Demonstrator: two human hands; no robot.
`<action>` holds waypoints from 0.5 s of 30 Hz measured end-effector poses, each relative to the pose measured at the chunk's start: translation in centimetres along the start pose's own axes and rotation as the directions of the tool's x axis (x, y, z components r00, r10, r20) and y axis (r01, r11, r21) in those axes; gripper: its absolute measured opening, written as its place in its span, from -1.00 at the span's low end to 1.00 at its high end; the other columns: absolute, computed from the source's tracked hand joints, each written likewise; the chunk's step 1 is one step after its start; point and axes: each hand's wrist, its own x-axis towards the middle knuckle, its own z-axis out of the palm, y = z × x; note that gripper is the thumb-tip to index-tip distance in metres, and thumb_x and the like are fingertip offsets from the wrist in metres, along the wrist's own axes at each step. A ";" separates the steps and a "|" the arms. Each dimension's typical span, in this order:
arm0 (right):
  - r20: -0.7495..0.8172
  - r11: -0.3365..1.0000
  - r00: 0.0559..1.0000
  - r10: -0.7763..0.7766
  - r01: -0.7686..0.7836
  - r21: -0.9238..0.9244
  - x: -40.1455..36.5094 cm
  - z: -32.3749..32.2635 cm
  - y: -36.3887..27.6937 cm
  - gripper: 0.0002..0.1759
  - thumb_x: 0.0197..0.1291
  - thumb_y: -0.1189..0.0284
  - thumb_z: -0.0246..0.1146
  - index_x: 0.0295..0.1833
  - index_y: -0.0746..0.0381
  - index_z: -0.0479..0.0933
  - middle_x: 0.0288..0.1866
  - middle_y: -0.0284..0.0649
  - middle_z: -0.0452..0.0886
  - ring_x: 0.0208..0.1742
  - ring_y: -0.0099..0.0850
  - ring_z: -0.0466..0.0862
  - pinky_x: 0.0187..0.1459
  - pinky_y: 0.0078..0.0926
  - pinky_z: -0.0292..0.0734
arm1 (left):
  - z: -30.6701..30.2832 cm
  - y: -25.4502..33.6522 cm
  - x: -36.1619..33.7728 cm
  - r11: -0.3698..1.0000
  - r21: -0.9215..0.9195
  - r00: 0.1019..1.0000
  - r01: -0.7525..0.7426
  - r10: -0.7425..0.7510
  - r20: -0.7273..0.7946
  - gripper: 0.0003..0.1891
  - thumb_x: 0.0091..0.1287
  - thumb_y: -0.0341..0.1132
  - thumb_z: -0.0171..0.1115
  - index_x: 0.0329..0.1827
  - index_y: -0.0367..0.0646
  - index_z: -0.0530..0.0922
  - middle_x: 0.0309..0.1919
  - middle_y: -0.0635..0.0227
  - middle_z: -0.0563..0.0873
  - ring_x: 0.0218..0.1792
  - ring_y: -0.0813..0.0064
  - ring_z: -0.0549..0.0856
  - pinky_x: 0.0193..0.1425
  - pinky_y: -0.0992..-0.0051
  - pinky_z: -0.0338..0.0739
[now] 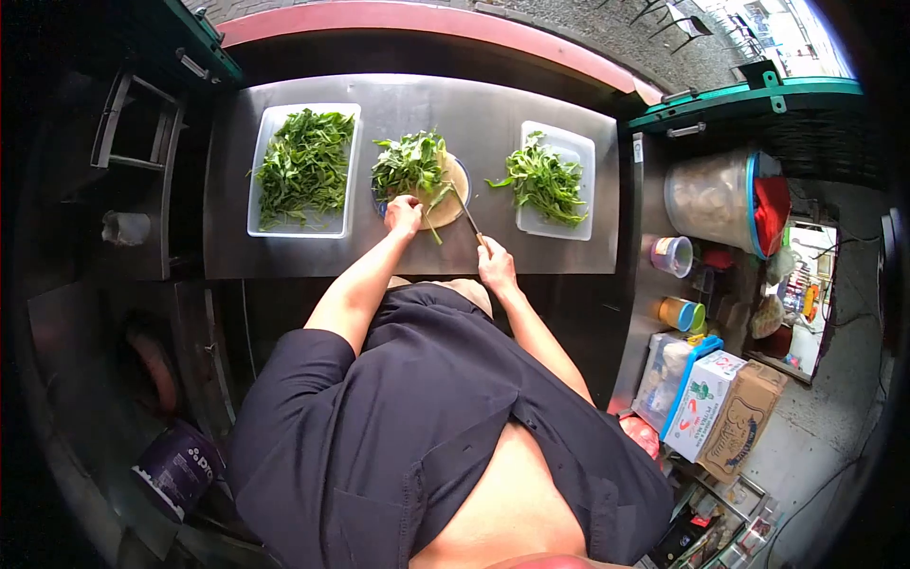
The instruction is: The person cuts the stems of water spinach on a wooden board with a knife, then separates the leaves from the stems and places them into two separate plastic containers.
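Observation:
My left hand [405, 214] is closed on some green stems at the near left edge of a round board [458, 211]. A pile of leafy greens [408, 166] lies on the board's left part. In my right hand [496, 266] is the handle of a knife [466, 211], its blade slanting up and left over the board. One stem hangs over the board's near edge. To the left, a white tray [353, 171] holds many leafy greens [308, 166]. On the right, another white tray [580, 150] holds a smaller heap of greens [547, 182].
The trays and board rest on a metal table [436, 95]. At the right stand a large clear tub [706, 199], small containers [672, 255], a blue-lidded box [668, 370] and a cardboard box [744, 417]. A dark bucket [178, 469] is at lower left.

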 end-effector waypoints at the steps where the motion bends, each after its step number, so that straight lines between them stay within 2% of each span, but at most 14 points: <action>1: 0.004 1.000 1.000 -0.014 0.014 0.011 -0.6 0.1 -0.1 -0.58 0.47 0.28 0.18 0.33 0.21 0.58 0.10 0.11 0.74 0.18 0.03 0.73 0.20 -0.15 0.61 | 0.1 0.2 0.0 1.000 0.017 1.000 0.003 -0.003 -0.003 -0.80 0.23 -0.18 0.48 -0.13 0.01 0.82 -0.16 0.29 0.86 -0.07 0.25 0.83 0.08 0.27 0.69; 2: 0.010 0.999 1.000 -0.029 0.029 0.024 -1.2 0.2 -0.3 -0.59 0.47 0.28 0.16 0.30 0.22 0.59 0.08 0.13 0.73 0.16 0.08 0.72 0.17 -0.11 0.62 | 0.1 0.4 0.1 0.999 0.036 1.000 0.006 -0.006 -0.006 -0.81 0.23 -0.18 0.48 -0.14 0.02 0.83 -0.16 0.28 0.86 -0.07 0.23 0.83 0.08 0.26 0.69; 3: 0.054 1.000 0.999 0.008 -0.010 0.022 -1.6 0.4 -0.2 -0.58 0.48 0.28 0.18 0.34 0.19 0.58 0.11 0.11 0.74 0.18 0.00 0.75 0.19 -0.19 0.61 | 0.0 0.6 -0.1 0.999 0.038 1.000 0.004 -0.004 0.002 -0.81 0.23 -0.18 0.48 -0.14 0.02 0.83 -0.16 0.28 0.86 -0.07 0.23 0.83 0.08 0.26 0.69; 8: 0.130 0.997 0.990 0.052 -0.059 0.052 -3.0 2.0 0.0 -0.59 0.48 0.27 0.17 0.34 0.17 0.58 0.13 0.07 0.73 0.21 -0.04 0.73 0.21 -0.20 0.58 | -1.0 0.5 -0.6 0.993 0.103 0.997 -0.066 0.070 -0.034 -0.82 0.22 -0.18 0.49 -0.17 0.02 0.82 -0.17 0.25 0.86 -0.07 0.20 0.83 0.08 0.24 0.68; 11: 0.178 0.999 0.983 0.041 -0.044 0.016 -2.8 2.3 -0.3 -0.59 0.47 0.28 0.17 0.33 0.18 0.59 0.10 0.10 0.73 0.20 -0.03 0.73 0.20 -0.19 0.58 | -1.3 0.5 -0.6 0.992 0.104 0.997 -0.065 0.068 -0.028 -0.83 0.22 -0.18 0.49 -0.19 0.03 0.82 -0.17 0.26 0.86 -0.08 0.19 0.83 0.08 0.24 0.68; 15: 0.166 1.000 0.986 -0.005 0.006 -0.006 -2.1 2.3 -0.8 -0.60 0.46 0.29 0.18 0.31 0.18 0.60 0.02 0.08 0.75 0.13 -0.03 0.75 0.15 -0.19 0.59 | -1.2 0.6 -0.4 0.987 0.144 0.997 -0.072 0.076 -0.023 -0.84 0.22 -0.18 0.48 -0.18 0.03 0.81 -0.17 0.29 0.86 -0.08 0.18 0.82 0.07 0.23 0.68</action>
